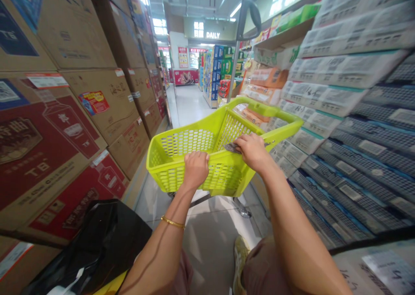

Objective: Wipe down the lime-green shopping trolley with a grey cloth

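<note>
A yellow-green plastic shopping cart with perforated sides stands sideways across the aisle in front of me. My left hand is closed over its near rim, fingers curled to the inside. Farther right along the same rim, close to the cart's handle, is my right hand. It presses a crumpled grey cloth against the rim, its fingers wrapped round it. No goods show inside the basket.
Stacked cardboard cartons line the left side. Wrapped paper packs and dark packs fill the right. A black plastic bag lies at lower left. Beyond a metal post, the aisle floor runs to more shelves.
</note>
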A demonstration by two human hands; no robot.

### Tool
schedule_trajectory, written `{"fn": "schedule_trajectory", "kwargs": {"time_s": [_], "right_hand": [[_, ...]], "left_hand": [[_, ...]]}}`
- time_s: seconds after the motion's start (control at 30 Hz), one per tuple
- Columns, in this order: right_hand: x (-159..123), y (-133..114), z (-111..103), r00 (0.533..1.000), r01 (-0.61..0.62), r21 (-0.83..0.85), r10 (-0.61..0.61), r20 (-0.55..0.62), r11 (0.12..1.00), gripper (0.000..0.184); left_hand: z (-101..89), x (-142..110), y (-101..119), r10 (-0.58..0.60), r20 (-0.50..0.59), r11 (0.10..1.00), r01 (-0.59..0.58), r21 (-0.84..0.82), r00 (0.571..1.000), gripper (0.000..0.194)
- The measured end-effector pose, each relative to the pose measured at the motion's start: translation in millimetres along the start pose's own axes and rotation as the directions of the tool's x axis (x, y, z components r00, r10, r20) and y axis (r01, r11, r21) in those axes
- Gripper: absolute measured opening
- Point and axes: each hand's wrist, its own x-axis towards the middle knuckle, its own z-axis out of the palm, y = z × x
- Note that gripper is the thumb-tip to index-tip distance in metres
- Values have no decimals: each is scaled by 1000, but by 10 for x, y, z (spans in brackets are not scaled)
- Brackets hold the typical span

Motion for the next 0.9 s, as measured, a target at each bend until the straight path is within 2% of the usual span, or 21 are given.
{"fn": "schedule_trajectory", "kwargs": {"time_s": [0.07, 0.2, 0.33, 0.5, 0.6, 0.7, 0.9], "right_hand": [[14, -84, 25, 999, 33, 2, -33, 19, 999, 20], [73, -468, 134, 991, 127, 8, -127, 38, 992, 24], [106, -697, 181, 992, 120, 12, -120, 34, 993, 26], [99, -661, 177, 994, 101, 30, -102, 40, 994, 25], [91, -619, 182, 995, 84, 42, -86, 56, 996, 27], [77, -582, 181, 995, 78, 57, -82, 64, 995, 27], [66, -582, 172, 995, 60, 47, -64, 80, 997, 26]], "left_hand": [[10, 0, 8, -3, -6, 1000, 3, 2, 1000, 25], [38, 9, -5, -21, -5, 1000, 21, 9, 1000, 21], [35, 13, -31, -13, 16, 1000, 12, 4, 1000, 17], [-124, -57, -81, 53, 15, 998, -53, 16, 998, 23], [-238, -143, -203, -47, -49, 996, 50, 67, 998, 30], [-281, -223, -367, -179, -47, 977, 183, 107, 983, 35], [-201, -247, -499, -237, 2, 968, 236, 89, 972, 34]]}}
